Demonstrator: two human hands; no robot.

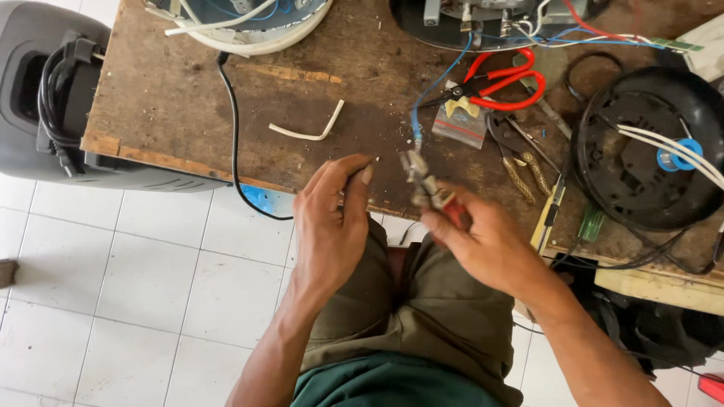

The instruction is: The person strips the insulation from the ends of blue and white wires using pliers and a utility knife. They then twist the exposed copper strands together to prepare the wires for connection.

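Down at the near edge of the worn brown wooden workbench, the right hand is closed around a pair of small metal pliers with reddish handles. Their long axis runs from about four o'clock at the handles, buried in the palm, to about ten o'clock at the grey nose, which points up and slightly left toward the bench. Just above the nose, at twelve o'clock, hangs the end of a thin blue wire; whether the nose actually bites it cannot be told. That wire runs up toward one o'clock, to the open appliance base at the far edge.

The left hand sits at nine o'clock from the pliers, near but apart, its thumb and forefinger pressed together on something thin and dark, too small to identify.

At two o'clock from the pliers lie red-handled scissors, their blades pointing left, with a small clear plastic bag just below them. A bent white tube piece rests at eleven o'clock from the left hand. A round black appliance shell with white wires sits at three o'clock, and a black cable drops over the bench edge toward the white tiled floor.
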